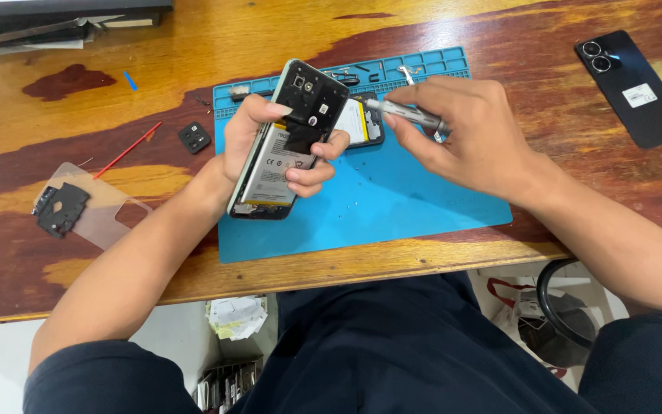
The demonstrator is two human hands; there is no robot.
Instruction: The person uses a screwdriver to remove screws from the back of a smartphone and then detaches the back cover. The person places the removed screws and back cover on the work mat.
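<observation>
My left hand point(258, 149) grips an opened smartphone point(289, 138) with its back cover off, tilted above a blue work mat point(392, 207). Its battery and black inner frame face me. My right hand point(469, 138) holds a slim metal screwdriver point(411, 115), its tip pointing left at the phone's upper part. A second opened phone point(362, 123) lies on the mat behind the held one, mostly hidden by it.
A dark phone back cover point(634, 86) lies at the far right of the wooden table point(193, 46). To the left lie a small black camera frame point(194, 136), a red stick point(126, 151), a clear case point(109, 218) and a black plastic part point(60, 208). Tiny screws dot the mat.
</observation>
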